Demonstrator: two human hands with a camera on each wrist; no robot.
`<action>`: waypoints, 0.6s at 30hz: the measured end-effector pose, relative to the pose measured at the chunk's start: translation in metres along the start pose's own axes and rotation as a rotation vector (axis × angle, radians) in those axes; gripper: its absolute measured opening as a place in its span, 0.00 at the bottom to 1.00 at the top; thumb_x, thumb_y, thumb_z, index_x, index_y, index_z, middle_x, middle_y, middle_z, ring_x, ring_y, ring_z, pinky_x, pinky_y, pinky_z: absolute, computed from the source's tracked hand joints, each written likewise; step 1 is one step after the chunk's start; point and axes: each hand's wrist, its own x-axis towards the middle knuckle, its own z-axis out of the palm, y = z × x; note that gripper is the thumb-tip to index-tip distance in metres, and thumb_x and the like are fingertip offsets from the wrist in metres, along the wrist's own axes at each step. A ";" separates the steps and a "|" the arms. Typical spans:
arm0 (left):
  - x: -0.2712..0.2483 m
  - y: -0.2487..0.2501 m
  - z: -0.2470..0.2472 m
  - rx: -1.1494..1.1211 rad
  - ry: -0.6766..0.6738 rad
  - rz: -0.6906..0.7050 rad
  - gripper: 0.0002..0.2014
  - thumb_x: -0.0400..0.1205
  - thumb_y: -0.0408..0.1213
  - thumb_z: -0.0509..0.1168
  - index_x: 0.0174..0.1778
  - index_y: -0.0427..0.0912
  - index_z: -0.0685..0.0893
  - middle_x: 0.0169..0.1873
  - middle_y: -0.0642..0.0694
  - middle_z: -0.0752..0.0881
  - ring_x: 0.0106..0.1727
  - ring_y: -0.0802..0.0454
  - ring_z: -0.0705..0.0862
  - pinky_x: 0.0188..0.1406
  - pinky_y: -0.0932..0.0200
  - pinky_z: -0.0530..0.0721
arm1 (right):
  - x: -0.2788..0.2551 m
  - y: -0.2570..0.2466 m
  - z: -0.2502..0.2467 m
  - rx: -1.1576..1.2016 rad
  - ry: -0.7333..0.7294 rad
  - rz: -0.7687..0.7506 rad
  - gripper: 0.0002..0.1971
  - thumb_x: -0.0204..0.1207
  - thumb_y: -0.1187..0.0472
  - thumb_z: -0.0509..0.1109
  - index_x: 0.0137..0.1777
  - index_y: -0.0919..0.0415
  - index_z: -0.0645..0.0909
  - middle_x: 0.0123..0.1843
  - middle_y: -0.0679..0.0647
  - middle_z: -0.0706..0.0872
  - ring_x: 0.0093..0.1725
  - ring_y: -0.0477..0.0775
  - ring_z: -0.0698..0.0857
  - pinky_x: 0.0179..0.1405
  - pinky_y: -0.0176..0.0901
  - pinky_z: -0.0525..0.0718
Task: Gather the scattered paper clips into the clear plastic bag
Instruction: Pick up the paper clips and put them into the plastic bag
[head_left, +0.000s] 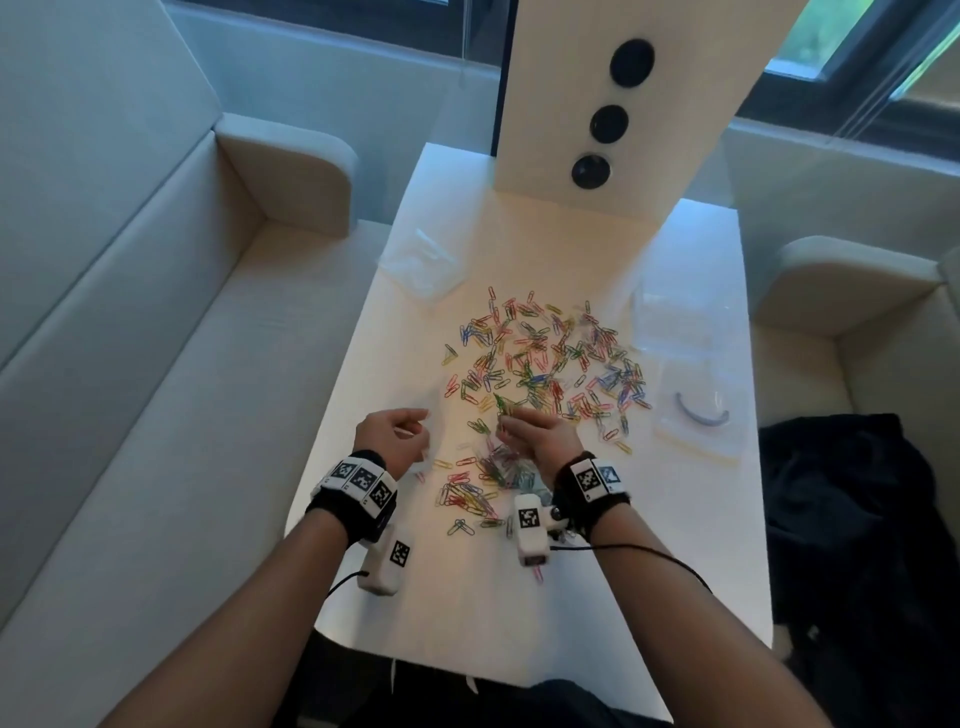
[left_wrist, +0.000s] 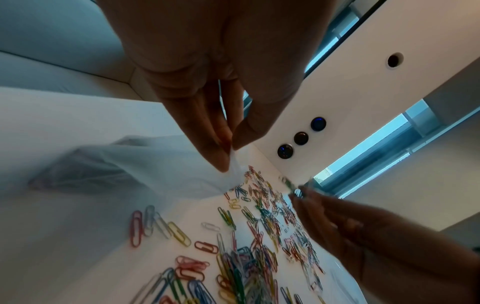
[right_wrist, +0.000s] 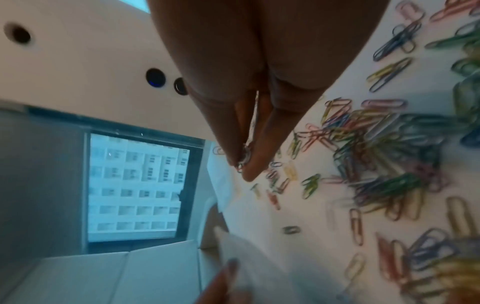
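Many coloured paper clips (head_left: 545, 364) lie scattered over the middle of the white table (head_left: 519, 597). My left hand (head_left: 410, 431) pinches the rim of the clear plastic bag (left_wrist: 145, 164) between thumb and fingers (left_wrist: 221, 148), holding it up off the table. Some clips show blurred through the bag's wall. My right hand (head_left: 506, 423), just right of the bag's mouth, pinches a small bunch of clips (right_wrist: 244, 159), a green one (head_left: 501, 405) sticking out. Under that hand a denser heap of clips (head_left: 498, 470) lies on the table.
Other clear bags lie at the table's far left (head_left: 421, 260) and right (head_left: 670, 317); one at the right (head_left: 698, 421) holds a grey ring. A white column (head_left: 602, 119) with black round buttons stands at the back. Pale sofas flank the table; dark cloth (head_left: 857, 519) lies at the right.
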 end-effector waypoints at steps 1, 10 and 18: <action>0.001 0.000 0.004 0.005 -0.009 0.004 0.16 0.74 0.29 0.72 0.58 0.43 0.88 0.40 0.44 0.90 0.38 0.48 0.90 0.46 0.53 0.91 | -0.005 -0.005 0.006 0.071 -0.033 0.003 0.11 0.73 0.77 0.72 0.55 0.71 0.85 0.49 0.65 0.91 0.47 0.59 0.91 0.46 0.41 0.90; 0.000 0.010 0.025 0.087 -0.030 0.106 0.15 0.77 0.33 0.71 0.60 0.45 0.87 0.42 0.46 0.89 0.38 0.51 0.90 0.43 0.58 0.89 | -0.017 0.005 0.040 -0.133 -0.077 0.100 0.09 0.72 0.75 0.75 0.52 0.72 0.85 0.43 0.67 0.90 0.42 0.59 0.91 0.46 0.43 0.91; -0.005 0.011 0.036 0.148 -0.068 0.225 0.14 0.76 0.32 0.70 0.57 0.42 0.89 0.40 0.50 0.89 0.40 0.56 0.88 0.51 0.57 0.89 | -0.007 -0.002 0.051 -0.570 -0.031 0.114 0.13 0.72 0.75 0.69 0.38 0.58 0.91 0.37 0.60 0.92 0.41 0.55 0.90 0.56 0.56 0.89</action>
